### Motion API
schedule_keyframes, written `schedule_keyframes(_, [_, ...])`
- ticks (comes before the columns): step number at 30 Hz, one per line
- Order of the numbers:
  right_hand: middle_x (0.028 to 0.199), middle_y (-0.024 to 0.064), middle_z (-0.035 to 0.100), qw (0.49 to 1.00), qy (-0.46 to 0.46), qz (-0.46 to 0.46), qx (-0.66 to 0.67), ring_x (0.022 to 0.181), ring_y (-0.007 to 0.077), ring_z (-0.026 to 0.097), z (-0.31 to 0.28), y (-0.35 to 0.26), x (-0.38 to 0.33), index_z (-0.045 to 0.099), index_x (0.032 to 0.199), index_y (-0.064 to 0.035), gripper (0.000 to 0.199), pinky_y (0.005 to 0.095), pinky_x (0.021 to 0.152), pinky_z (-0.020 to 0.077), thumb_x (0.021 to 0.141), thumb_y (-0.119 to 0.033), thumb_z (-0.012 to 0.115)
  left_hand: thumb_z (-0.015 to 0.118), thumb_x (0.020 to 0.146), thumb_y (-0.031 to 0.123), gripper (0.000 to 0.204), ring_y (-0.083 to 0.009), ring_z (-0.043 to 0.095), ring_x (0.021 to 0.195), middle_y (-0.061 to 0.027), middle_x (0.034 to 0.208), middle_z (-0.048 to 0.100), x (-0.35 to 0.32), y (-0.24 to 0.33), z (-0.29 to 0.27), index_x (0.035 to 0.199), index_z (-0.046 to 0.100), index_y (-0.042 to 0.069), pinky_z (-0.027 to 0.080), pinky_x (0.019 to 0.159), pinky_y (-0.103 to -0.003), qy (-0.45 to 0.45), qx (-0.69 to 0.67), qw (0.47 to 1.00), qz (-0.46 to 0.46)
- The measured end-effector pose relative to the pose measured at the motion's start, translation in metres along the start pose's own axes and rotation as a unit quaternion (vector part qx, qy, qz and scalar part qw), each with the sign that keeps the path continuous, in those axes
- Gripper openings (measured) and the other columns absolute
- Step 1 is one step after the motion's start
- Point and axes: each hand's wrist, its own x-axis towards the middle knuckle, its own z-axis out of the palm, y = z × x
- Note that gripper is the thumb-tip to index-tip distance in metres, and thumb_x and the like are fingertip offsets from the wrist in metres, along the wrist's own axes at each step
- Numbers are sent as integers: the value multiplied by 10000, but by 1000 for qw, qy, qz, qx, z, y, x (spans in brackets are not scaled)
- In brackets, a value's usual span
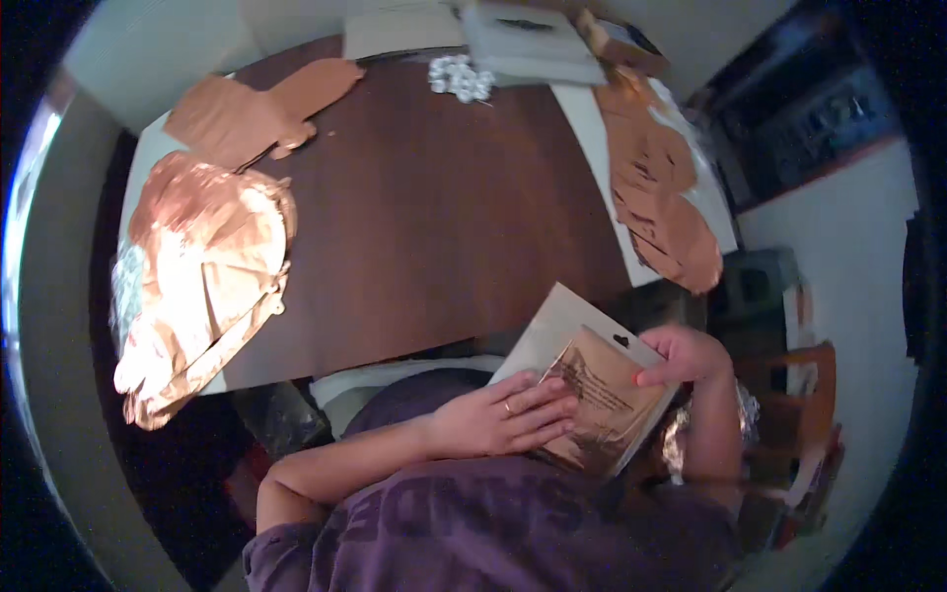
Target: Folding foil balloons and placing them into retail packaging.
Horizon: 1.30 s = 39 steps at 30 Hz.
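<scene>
Close to my body I have a flat hang-hole packet (602,395) with a pale backing card and a folded rose-gold foil piece, printed with small dark text. My right hand (683,355) grips its upper right edge between thumb and fingers. Across its lower left side lies my left hand (518,412), fingers stretched out and resting on the foil; a ring shows on one finger. The packet is tilted, its hole toward the upper right.
Flat rose-gold foil balloons (212,247) lie at the table's left, with more foil shapes (232,118) behind and others (661,187) at right. White beads (459,79), a translucent case (533,49) and a small box (621,44) stand far back. A wooden chair (814,395) is at right.
</scene>
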Motion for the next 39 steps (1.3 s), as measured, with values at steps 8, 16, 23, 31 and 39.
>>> schedule_keyframes(8, [961, 42, 672, 864, 398, 239, -196, 874, 130, 593, -38, 205, -184, 651, 1098, -28, 283, 321, 779, 494, 853, -164, 682, 564, 810, 116, 439, -324, 575, 1144, -143, 1245, 597, -83, -15, 6, 1246, 589, 74, 398, 1054, -484, -74, -174, 946, -262])
schedule_keyframes(16, [1002, 166, 672, 697, 666, 98, -249, 905, 266, 636, -101, 227, -88, 646, 1125, -33, 296, 390, 783, 480, 916, -235, 590, 550, 825, 94, 347, -321, 642, 981, -157, 1107, 659, -131, -13, 6, 1160, 629, 52, 442, 1006, -491, -150, -118, 916, -353])
schedule_keyframes(23, [1054, 282, 595, 774, 530, 94, -334, 946, 310, 594, -225, 290, 11, 590, 1151, 19, 324, 425, 866, 475, 933, -191, 474, 574, 840, 128, 349, -305, 648, 949, -156, 1054, 659, -125, -16, -19, 1177, 616, 49, 532, 847, -425, -97, -129, 923, -348])
schedule_keyframes(31, [844, 203, 661, 724, 455, -22, -518, 742, 307, 645, -307, 255, -50, 653, 1002, 5, 275, 417, 655, 508, 872, -228, 584, 718, 737, 62, 323, -280, 589, 660, -79, 757, 610, -170, -22, -140, 1055, 675, 97, 479, 602, -372, 206, 87, 829, -512])
schedule_keyframes(39, [781, 175, 667, 864, 278, 35, -419, 725, 339, 654, -8, -24, 35, 660, 818, -19, 201, 455, 682, 505, 854, -215, 635, 705, 792, 173, 381, -312, 615, 1058, -137, 1125, 618, -235, -68, -180, 1135, 600, 44, 537, 832, -409, -41, 231, 847, -477])
